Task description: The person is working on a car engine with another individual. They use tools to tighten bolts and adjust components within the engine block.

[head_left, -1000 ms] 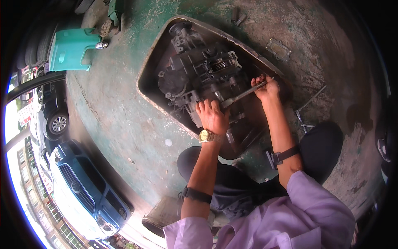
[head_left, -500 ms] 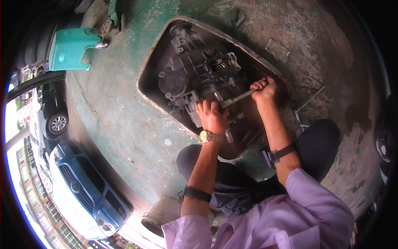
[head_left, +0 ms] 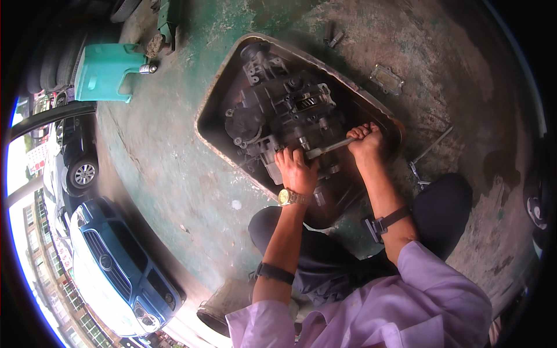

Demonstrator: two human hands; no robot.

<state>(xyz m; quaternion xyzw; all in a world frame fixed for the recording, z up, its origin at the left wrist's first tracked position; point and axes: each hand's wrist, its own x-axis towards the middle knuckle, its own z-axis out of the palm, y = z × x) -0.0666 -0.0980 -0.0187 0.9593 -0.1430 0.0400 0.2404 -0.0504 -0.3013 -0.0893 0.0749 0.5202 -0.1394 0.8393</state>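
Note:
A dark, greasy gearbox [head_left: 290, 113] lies in a rusty-rimmed tub [head_left: 216, 149] on the floor before me. My right hand [head_left: 365, 140] is closed around the end of a long metal wrench [head_left: 333, 147], over the tub's right side. The wrench slants down and left to the gearbox's near part. There my left hand [head_left: 297, 171] lies palm down with its fingers spread on the housing. Its thumb and index finger are beside the wrench's far end. What the wrench's head sits on is hidden by that hand.
Right of the tub lie a rectangular metal frame [head_left: 387, 79] and a long-handled tool [head_left: 432, 145]. Small cylindrical parts [head_left: 335, 37] lie beyond it. A teal plastic stool [head_left: 107, 72] and a can [head_left: 149, 69] are at far left. A bucket [head_left: 223, 304] stands by my left elbow; cars are parked left.
My right hand has come slightly toward me and to the left, swinging the wrench handle a little. My left hand keeps its place on the gearbox. The whole view has shifted slightly.

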